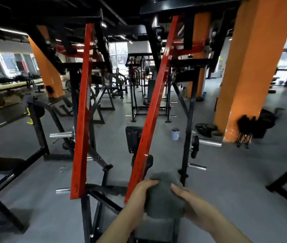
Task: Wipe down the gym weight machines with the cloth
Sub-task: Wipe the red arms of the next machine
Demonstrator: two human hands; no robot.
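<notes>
Two hands hold the grey cloth [163, 199] low in the head view, bunched between them: the left hand [139, 195] has its fingers curled over the cloth's left edge and the right hand [191, 204] closes on its right side, so each grip is wrapped on fabric and not spread wide. The cloth sits just beside the lower end of the right red beam [154, 109] of the weight machine [189, 123]. Whether it is pressed to the paint cannot be told through the blur. A second red beam [81, 120] slants up to the left, and a dark pad [133, 139] stands between the two. As for progress, I judge the job to be in its working middle at best: the cloth is at the foot of one beam, no damp streak or cleaned patch shows anywhere, and the black frame, the chrome pegs [60, 135] and the further racks [139, 88] across the grey floor [235, 172] all appear left to do. A pale bucket [175, 134] stands on the floor beyond the machine, near an orange pillar [255, 67]. No brand, label or writing can be read; small marks run along the red beams, too smeared to make out
</notes>
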